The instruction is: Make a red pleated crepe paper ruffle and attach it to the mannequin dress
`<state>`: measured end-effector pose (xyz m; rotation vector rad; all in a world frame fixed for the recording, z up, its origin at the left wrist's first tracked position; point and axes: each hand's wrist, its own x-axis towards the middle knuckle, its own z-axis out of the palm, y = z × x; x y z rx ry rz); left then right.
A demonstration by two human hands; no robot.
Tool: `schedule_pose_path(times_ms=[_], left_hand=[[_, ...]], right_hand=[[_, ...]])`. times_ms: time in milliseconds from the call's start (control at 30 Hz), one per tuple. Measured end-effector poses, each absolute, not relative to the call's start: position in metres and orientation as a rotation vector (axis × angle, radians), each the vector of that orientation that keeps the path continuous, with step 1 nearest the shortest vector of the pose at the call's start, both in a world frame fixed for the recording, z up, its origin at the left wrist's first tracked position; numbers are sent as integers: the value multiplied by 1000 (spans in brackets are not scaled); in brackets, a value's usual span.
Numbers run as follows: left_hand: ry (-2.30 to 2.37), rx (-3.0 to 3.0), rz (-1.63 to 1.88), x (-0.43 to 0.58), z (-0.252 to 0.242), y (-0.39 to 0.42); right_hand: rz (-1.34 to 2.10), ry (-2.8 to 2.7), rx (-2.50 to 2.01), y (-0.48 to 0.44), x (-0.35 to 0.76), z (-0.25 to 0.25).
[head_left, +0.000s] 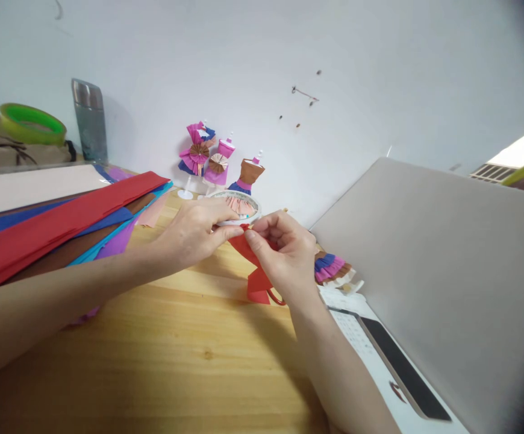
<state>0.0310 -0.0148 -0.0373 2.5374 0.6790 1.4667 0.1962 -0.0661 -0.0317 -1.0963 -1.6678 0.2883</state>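
Observation:
Red crepe paper strip (pixel 258 284) hangs down from between my two hands, with its upper end gathered small at the fingertips. My left hand (pixel 196 232) reaches in from the left, thumb and fingers closed on that gathered end. Opposite it, my right hand (pixel 284 244) pinches the same end between thumb and forefinger. Just behind the fingers lies a white tape ring (pixel 256 208) with pleated peach paper (pixel 240 207) inside it. A red looped handle (pixel 277 298) shows partly under the strip; the rest is hidden.
Folded coloured paper, red uppermost (pixel 72 223), lies at left. Small dress forms in paper dresses (pixel 217 163) stand near the wall, left of a large grey panel (pixel 433 241). A white device (pixel 388 355) sits at right, a bottle (pixel 89 123) and green tape roll (pixel 31 123) at back left.

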Motion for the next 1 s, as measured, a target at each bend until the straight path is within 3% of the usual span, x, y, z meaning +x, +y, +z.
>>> schedule_pose_path(times_ms=[500,733,800,933,1000], left_hand=[[671,2576,1398,30,-37,-15],[626,2646,1219,27,-34,-7],[639,2623,1285,27,-35,-6],[801,2392,1732,27,-37,-10],[903,2255,1729,26,-35,-12]], right_hand=[[279,-1639,-1156,-65,198,-32],[506,-1793,-1174,-61,204,-32],[560,-1732,-1167,-56,206,-35],[554,-1556,-1179,-47,210,-36],[571,-1468,-1176,-46,211,-34]])
